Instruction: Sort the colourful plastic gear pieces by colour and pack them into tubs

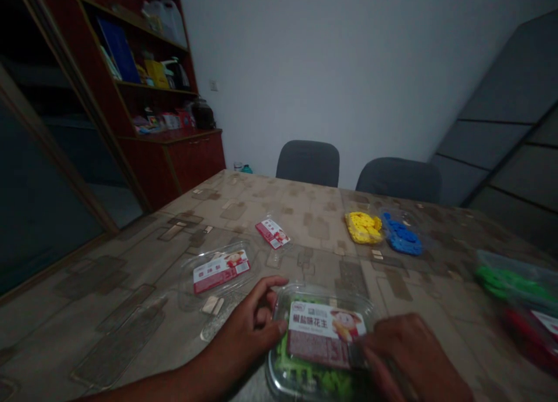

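Right in front of me lies a clear plastic container with a lid on it, bright green pieces showing through. A white and red label with a cartoon figure is on the lid. My left hand grips the container's left edge, thumb at the rim and fingers curled. At the right side my right hand, somewhat blurred, has its fingers bent and closed against the lid edge beside the label; their tips are partly hidden.
Two labelled clear lids, one nearer and one farther, lie on the patterned tablecloth. Containers of yellow pieces, blue pieces, green pieces and red contents stand rightward. Two grey chairs are behind.
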Demonstrator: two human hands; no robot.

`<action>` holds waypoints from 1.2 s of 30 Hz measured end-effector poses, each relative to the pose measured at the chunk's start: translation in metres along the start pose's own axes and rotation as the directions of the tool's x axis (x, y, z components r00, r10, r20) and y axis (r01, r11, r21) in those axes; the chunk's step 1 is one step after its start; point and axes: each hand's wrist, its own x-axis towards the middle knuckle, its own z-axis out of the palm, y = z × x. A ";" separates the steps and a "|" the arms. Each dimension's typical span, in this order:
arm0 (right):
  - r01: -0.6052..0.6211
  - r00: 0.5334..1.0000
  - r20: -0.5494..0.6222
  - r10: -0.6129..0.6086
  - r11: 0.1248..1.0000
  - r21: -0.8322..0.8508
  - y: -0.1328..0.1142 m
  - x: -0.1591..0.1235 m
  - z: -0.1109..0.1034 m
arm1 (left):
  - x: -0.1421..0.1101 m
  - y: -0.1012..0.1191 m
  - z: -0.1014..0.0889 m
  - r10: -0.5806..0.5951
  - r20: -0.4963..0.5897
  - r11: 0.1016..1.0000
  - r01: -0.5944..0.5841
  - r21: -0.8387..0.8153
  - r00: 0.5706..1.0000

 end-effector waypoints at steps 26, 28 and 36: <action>-0.857 0.450 0.508 0.734 0.195 0.478 0.038 0.026 0.039 | -0.001 0.012 0.001 -0.154 0.049 0.925 0.161 -0.345 0.987; -0.854 0.458 0.496 0.738 0.211 0.475 0.040 0.025 0.040 | 0.000 0.013 0.001 -0.173 0.029 0.928 0.173 -0.331 0.984; -0.870 0.425 0.530 0.734 0.171 0.462 0.036 0.025 0.042 | 0.004 0.022 -0.003 -0.239 0.046 0.912 0.240 -0.333 0.970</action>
